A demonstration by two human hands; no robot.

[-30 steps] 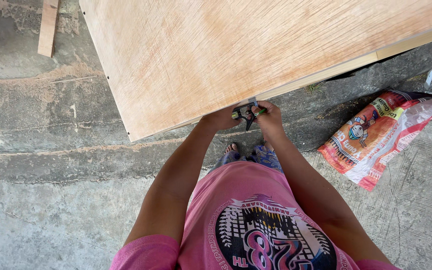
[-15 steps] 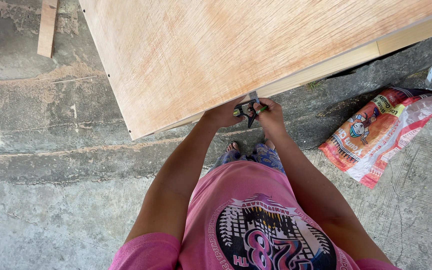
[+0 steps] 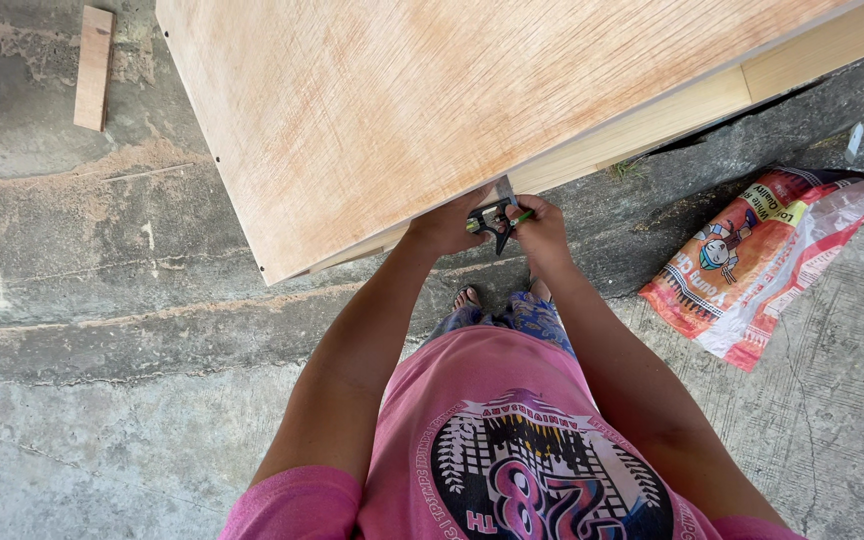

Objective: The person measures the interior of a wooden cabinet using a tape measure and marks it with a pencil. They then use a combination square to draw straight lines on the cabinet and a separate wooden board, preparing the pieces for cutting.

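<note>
Two hands meet at near edge of plywood board (image 3: 432,110). Left hand (image 3: 447,225) curls tight on small black square tool (image 3: 495,215), pressed to board edge. Right hand (image 3: 542,228) pinches green pencil (image 3: 518,218). Tool looks hard, light, thin; grip by thick black body.

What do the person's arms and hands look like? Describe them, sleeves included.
Both arms are bare from the short pink sleeves of a pink T-shirt down to the wrists. The left hand and right hand are bare too: no gloves, and no watch, ring or bracelet shows.
</note>
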